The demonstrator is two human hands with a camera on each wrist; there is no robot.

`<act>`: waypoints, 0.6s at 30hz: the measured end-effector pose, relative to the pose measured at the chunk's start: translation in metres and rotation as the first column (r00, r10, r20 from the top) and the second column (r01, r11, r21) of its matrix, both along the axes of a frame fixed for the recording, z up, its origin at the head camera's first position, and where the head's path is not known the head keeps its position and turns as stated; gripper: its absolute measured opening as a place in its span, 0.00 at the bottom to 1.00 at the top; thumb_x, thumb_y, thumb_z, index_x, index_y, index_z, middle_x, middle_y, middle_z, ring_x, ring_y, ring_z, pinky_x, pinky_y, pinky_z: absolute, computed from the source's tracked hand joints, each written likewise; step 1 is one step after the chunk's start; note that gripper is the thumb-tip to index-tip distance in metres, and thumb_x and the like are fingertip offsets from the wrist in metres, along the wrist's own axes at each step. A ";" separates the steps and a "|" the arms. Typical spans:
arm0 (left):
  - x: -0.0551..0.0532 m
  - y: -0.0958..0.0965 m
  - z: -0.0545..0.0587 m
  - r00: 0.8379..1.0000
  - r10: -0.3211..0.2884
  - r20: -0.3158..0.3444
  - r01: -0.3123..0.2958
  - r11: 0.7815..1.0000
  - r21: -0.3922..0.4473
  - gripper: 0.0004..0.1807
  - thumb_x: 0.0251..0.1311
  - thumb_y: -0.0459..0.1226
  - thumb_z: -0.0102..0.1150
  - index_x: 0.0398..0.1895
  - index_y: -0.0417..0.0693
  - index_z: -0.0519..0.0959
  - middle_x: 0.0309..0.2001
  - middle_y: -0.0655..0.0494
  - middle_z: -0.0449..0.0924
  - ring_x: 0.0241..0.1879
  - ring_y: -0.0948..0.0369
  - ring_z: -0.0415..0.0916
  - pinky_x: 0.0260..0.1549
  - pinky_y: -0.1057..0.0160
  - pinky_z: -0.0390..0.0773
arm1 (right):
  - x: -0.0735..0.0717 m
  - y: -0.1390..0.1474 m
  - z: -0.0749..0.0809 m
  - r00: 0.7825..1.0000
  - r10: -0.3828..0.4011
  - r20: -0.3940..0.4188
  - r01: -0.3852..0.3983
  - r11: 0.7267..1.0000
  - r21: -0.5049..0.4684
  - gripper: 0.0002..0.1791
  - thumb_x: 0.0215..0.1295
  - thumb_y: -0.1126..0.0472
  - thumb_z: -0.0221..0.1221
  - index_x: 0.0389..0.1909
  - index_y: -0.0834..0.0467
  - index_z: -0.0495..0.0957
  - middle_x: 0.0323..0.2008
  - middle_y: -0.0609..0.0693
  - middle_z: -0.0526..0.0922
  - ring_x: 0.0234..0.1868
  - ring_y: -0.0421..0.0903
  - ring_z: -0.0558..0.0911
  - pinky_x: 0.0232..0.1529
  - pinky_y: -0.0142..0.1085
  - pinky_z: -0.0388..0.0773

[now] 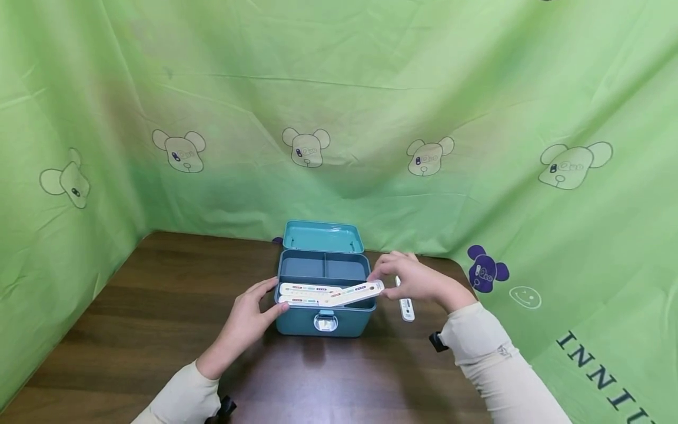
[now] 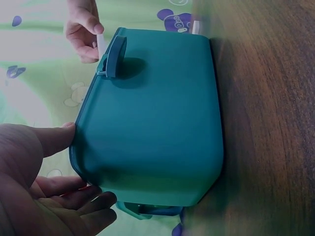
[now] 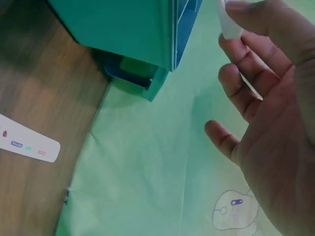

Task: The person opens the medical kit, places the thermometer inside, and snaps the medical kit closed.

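Observation:
A teal storage box (image 1: 324,323) stands with its lid (image 1: 324,237) tipped back and its front clasp (image 1: 325,321) facing me. My left hand (image 1: 249,315) holds the box's left end, thumb at the front rim and fingers along the side. Between thumb and fingertips, my right hand (image 1: 418,280) pinches the right end of a long flat white case (image 1: 355,292) with small coloured print. That case slants over the front compartment, its left end lower, overlapping similar white cases (image 1: 299,293) lying inside. In the right wrist view, only the end of the pinched case (image 3: 229,23) shows.
Another white printed case (image 1: 406,309) lies on the brown wooden table (image 1: 159,318), right of the box. Behind the front compartment, a divider splits a blue-grey tray (image 1: 302,266) in two. A green curtain (image 1: 328,194) hangs close behind the lid.

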State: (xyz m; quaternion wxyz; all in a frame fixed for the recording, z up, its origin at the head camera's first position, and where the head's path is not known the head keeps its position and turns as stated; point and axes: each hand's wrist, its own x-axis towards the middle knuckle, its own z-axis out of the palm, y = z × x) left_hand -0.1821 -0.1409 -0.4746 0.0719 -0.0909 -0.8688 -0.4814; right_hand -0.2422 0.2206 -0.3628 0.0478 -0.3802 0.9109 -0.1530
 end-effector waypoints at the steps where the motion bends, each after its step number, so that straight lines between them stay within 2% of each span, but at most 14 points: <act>1: 0.000 0.000 0.000 1.000 0.001 0.001 -0.001 1.000 0.001 0.36 0.60 0.44 0.74 0.70 0.42 0.75 0.70 0.44 0.74 0.70 0.46 0.70 0.68 0.42 0.70 | 0.000 -0.001 0.002 1.000 0.006 0.012 -0.007 1.000 0.008 0.17 0.58 0.64 0.70 0.49 0.48 0.88 0.46 0.39 0.82 0.53 0.46 0.74 0.57 0.54 0.61; 8: -0.001 0.001 0.000 1.000 0.002 0.001 -0.002 1.000 -0.004 0.36 0.60 0.43 0.74 0.70 0.41 0.74 0.69 0.44 0.74 0.70 0.47 0.70 0.68 0.43 0.70 | -0.004 -0.010 0.007 0.998 0.055 0.041 -0.057 0.997 0.059 0.17 0.58 0.60 0.72 0.50 0.47 0.87 0.47 0.38 0.82 0.55 0.45 0.74 0.59 0.53 0.62; 18: 0.000 0.001 0.001 1.000 0.004 -0.001 -0.004 1.000 -0.002 0.36 0.60 0.43 0.74 0.70 0.42 0.75 0.69 0.44 0.74 0.70 0.46 0.70 0.68 0.43 0.70 | -0.013 -0.029 -0.001 0.992 0.116 0.044 -0.120 0.986 0.112 0.16 0.59 0.57 0.73 0.49 0.47 0.87 0.42 0.34 0.83 0.52 0.42 0.75 0.57 0.48 0.63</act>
